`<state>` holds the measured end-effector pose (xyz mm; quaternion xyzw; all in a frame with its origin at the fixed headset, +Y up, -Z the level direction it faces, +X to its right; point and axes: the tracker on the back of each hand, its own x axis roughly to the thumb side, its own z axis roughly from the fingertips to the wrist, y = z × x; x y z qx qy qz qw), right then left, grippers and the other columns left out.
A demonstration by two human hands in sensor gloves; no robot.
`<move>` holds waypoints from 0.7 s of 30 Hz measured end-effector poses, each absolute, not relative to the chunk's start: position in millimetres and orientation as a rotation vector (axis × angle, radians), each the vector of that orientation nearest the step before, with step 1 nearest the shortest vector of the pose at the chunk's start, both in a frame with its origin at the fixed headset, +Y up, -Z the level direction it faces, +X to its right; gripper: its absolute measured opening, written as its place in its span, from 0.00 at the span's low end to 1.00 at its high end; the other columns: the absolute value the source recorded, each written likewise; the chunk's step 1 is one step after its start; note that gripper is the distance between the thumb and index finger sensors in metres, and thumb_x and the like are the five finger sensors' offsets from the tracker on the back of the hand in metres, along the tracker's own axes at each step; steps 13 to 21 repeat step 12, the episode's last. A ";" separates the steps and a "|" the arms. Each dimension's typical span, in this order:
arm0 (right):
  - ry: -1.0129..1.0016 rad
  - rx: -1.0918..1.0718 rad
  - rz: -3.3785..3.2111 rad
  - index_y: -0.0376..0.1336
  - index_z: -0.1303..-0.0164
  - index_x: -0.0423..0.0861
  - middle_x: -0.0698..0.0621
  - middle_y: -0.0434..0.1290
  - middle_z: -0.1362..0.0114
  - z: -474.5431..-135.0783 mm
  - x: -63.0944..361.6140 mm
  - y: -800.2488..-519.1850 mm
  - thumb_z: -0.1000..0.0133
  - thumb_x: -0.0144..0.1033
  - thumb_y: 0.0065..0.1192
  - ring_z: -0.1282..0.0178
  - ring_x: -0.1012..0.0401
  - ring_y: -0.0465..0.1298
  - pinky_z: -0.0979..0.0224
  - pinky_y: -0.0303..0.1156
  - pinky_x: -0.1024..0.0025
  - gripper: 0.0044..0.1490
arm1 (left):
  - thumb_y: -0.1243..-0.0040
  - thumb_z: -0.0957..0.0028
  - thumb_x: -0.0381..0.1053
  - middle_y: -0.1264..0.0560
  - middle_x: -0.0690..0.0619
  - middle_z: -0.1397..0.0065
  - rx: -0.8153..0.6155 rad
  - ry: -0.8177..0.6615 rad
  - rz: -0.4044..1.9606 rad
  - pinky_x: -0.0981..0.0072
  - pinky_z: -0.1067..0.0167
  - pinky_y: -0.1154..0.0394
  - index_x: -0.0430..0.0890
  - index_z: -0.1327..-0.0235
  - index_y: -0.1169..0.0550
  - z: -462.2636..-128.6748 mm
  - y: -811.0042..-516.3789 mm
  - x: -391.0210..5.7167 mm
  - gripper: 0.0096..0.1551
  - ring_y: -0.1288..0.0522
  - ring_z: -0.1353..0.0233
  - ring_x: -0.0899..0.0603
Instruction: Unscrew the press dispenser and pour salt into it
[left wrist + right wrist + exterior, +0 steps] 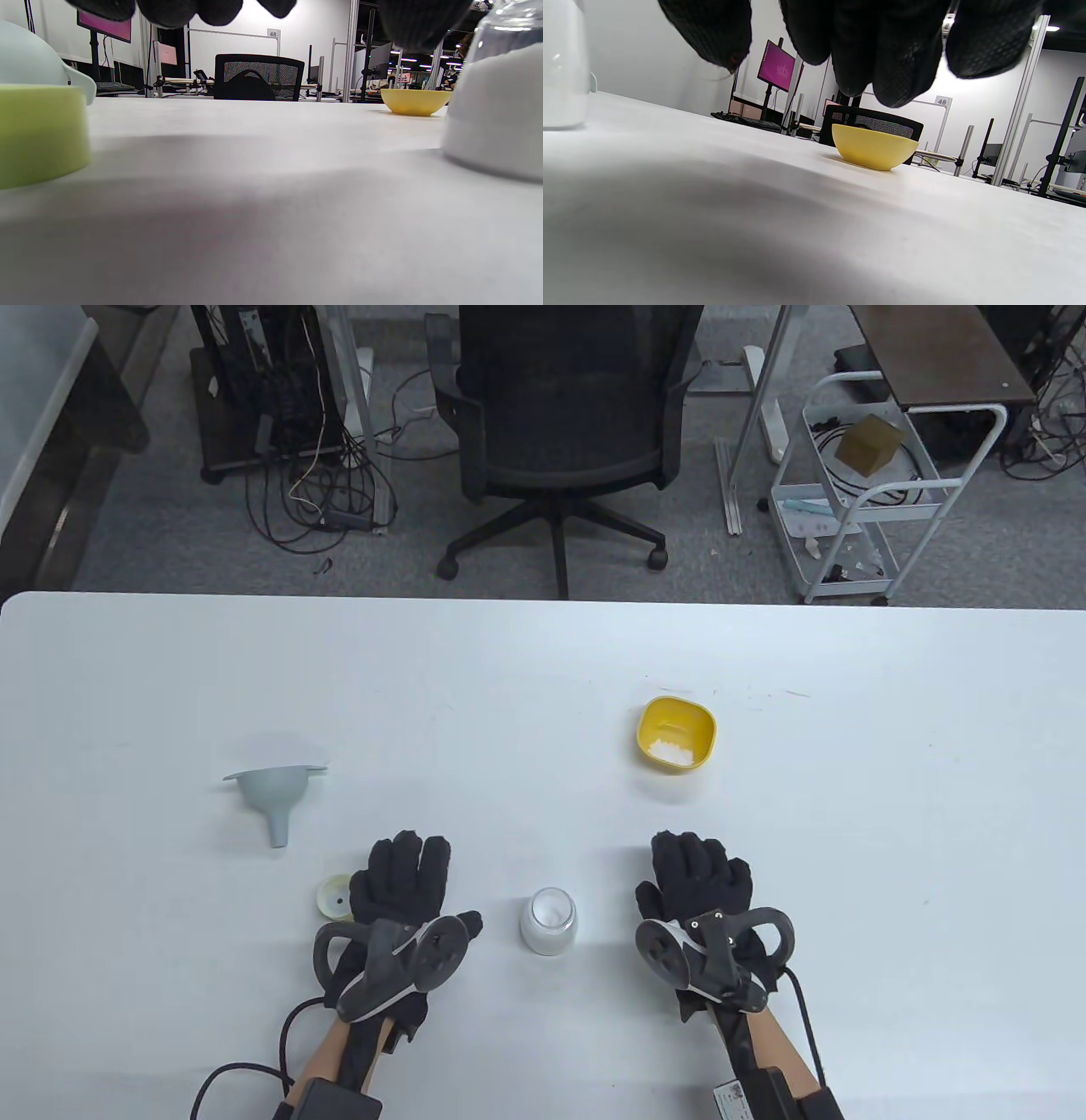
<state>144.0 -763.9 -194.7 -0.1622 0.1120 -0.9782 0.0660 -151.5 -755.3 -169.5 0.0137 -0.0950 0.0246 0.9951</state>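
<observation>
Dispenser: clear glass jar (549, 922), lid off, salt inside, stands between your hands.
Lid: pale yellow-green round cap (334, 897) beside your left hand (405, 891).
Hands: left and right hand (698, 882) hold nothing, fingers loosely curled.
Salt: yellow plastic bowl (676, 732), 1 o'clock from jar.
Funnel: grey plastic funnel (277, 794), 10 o'clock.

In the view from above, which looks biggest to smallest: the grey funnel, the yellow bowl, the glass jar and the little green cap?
Funnel and yellow bowl: too alike to rank.
Then the glass jar.
Smallest showing: the green cap, partly hidden by the left hand.
</observation>
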 end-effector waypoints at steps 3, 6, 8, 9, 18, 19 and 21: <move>0.330 -0.495 -2.942 0.53 0.17 0.29 0.27 0.65 0.22 -194.5 142.8 -765.4 0.32 0.46 0.55 0.27 0.31 0.69 0.32 0.66 0.27 0.43 | 0.44 0.45 0.71 0.46 0.18 0.14 0.024 -0.188 0.054 0.20 0.33 0.38 0.32 0.09 0.48 -169.8 -755.9 -153.0 0.64 0.41 0.21 0.14; 0.328 -0.497 -2.942 0.53 0.17 0.29 0.27 0.65 0.22 -194.4 142.3 -765.5 0.32 0.46 0.55 0.27 0.32 0.70 0.32 0.65 0.27 0.43 | 0.44 0.45 0.71 0.46 0.19 0.14 0.023 -0.187 0.064 0.20 0.33 0.38 0.32 0.09 0.47 -170.4 -756.6 -153.3 0.64 0.41 0.21 0.14; 0.324 -0.496 -2.944 0.53 0.17 0.29 0.27 0.65 0.22 -194.4 142.5 -765.5 0.32 0.46 0.55 0.27 0.31 0.70 0.32 0.66 0.27 0.43 | 0.44 0.45 0.71 0.46 0.19 0.14 0.021 -0.187 0.070 0.20 0.33 0.38 0.32 0.09 0.47 -170.8 -757.0 -153.4 0.64 0.41 0.21 0.14; 0.320 -0.495 -2.944 0.53 0.17 0.29 0.27 0.65 0.22 -194.5 142.7 -766.0 0.32 0.45 0.55 0.27 0.32 0.70 0.32 0.66 0.27 0.43 | 0.44 0.45 0.71 0.46 0.19 0.14 0.020 -0.187 0.071 0.20 0.33 0.38 0.32 0.09 0.47 -170.9 -757.0 -153.6 0.64 0.41 0.21 0.14; 0.315 -0.493 -2.943 0.53 0.17 0.29 0.27 0.65 0.22 -193.7 142.9 -764.3 0.32 0.45 0.55 0.27 0.31 0.70 0.32 0.66 0.27 0.43 | 0.44 0.45 0.71 0.46 0.19 0.13 0.020 -0.182 0.070 0.20 0.33 0.38 0.32 0.09 0.47 -171.3 -756.8 -154.6 0.64 0.41 0.21 0.14; 0.315 -0.493 -2.943 0.53 0.17 0.29 0.27 0.65 0.22 -193.7 142.9 -764.3 0.32 0.45 0.55 0.27 0.31 0.70 0.32 0.66 0.27 0.43 | 0.44 0.45 0.71 0.46 0.19 0.13 0.020 -0.182 0.070 0.20 0.33 0.38 0.32 0.09 0.47 -171.3 -756.8 -154.6 0.64 0.41 0.21 0.14; 0.315 -0.493 -2.943 0.53 0.17 0.29 0.27 0.65 0.22 -193.7 142.9 -764.3 0.32 0.45 0.55 0.27 0.31 0.70 0.32 0.66 0.27 0.43 | 0.44 0.45 0.71 0.46 0.19 0.13 0.020 -0.182 0.070 0.20 0.33 0.38 0.32 0.09 0.47 -171.3 -756.8 -154.6 0.64 0.41 0.21 0.14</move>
